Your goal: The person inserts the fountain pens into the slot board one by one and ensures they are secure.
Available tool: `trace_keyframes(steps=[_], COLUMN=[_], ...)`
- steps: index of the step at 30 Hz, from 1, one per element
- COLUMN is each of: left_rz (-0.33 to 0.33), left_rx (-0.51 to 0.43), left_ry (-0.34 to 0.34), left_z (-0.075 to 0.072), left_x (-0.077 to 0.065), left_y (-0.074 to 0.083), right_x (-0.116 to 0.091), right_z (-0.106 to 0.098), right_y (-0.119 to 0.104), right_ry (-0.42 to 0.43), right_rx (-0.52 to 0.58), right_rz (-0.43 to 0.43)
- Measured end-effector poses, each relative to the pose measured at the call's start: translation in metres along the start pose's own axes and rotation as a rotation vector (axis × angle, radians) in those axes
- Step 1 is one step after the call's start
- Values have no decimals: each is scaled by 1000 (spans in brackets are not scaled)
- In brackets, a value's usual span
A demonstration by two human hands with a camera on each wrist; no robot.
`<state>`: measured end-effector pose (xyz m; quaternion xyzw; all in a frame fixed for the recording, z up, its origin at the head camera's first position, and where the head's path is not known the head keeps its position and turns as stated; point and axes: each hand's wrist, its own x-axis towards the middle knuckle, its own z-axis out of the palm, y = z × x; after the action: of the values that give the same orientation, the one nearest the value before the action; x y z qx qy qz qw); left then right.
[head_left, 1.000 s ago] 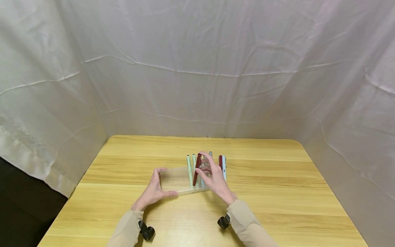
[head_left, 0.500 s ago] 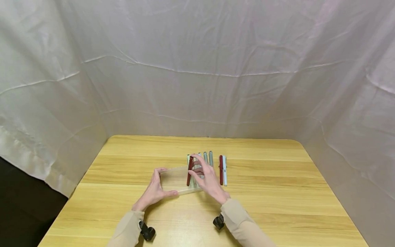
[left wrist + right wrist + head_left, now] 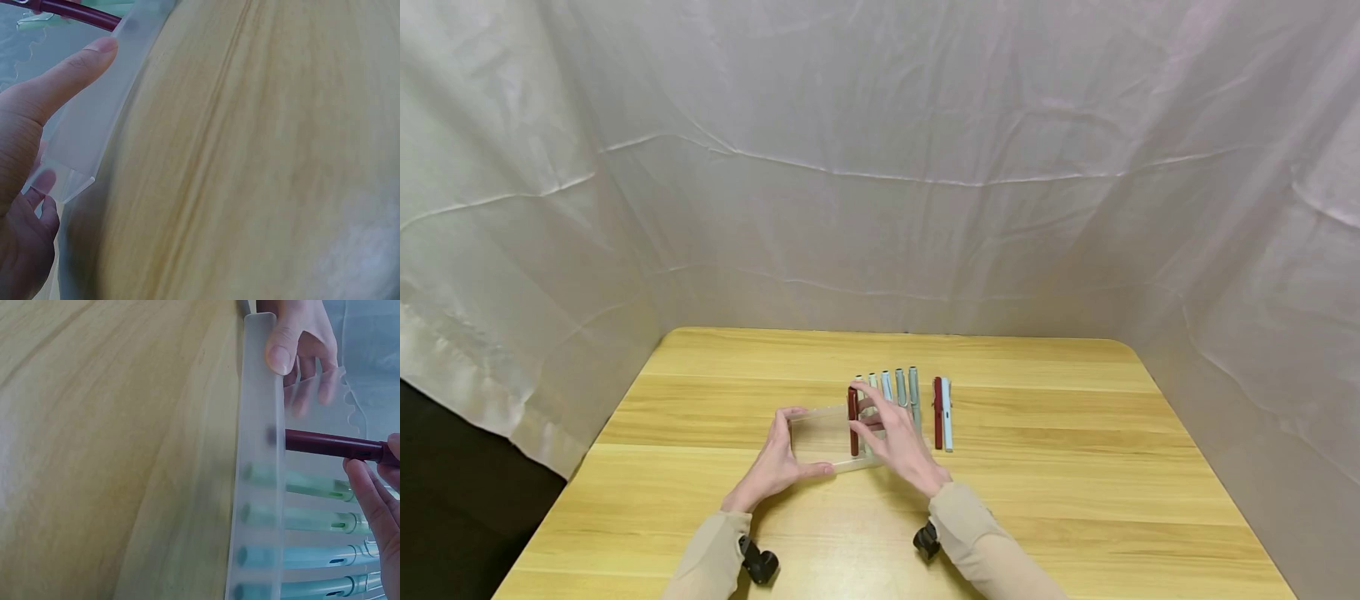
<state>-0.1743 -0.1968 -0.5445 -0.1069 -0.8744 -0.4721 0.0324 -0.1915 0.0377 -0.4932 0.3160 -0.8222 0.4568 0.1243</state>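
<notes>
A translucent plastic tray [image 3: 855, 464] with a notched edge lies on the table, angled slightly. My left hand [image 3: 775, 462] grips its left end, thumb on the front wall and fingers round the far side. Between thumb and fingers, my right hand [image 3: 898, 437] pinches a dark red pen [image 3: 853, 425] near its upper end. In the right wrist view the pen's lower end [image 3: 312, 443] reaches down behind the tray's front wall [image 3: 257, 406]. Alongside it lie light green pens [image 3: 315, 519] and blue pens [image 3: 312, 555] in the tray; my right hand partly hides them in the head view.
To the right of the tray, another dark red pen [image 3: 937, 412] and a pale blue pen [image 3: 947, 417] lie side by side on the wooden table [image 3: 1075, 467]. A grey-white curtain [image 3: 880, 208] surrounds the table's back and sides.
My right hand has moved left with the dark red pen, past the green pens, and the pen now stands straighter. More pens show behind it. My left hand has stayed on the tray.
</notes>
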Motion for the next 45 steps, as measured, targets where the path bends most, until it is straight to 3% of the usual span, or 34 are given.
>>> trace_keyframes(steps=[23,38,45], left_rz=[2,-14,-15], left_rx=[-4,-12,-11], left_ry=[-3,-12,-8], left_z=[0,0,0], left_x=[1,1,0], left_y=[-1,0,0], right_x=[1,11,18], right_z=[3,1,-1], right_y=[1,-5,-6], right_ry=[-52,-18,-66], right_rx=[-45,-137,-165], right_rz=[-13,-57,3])
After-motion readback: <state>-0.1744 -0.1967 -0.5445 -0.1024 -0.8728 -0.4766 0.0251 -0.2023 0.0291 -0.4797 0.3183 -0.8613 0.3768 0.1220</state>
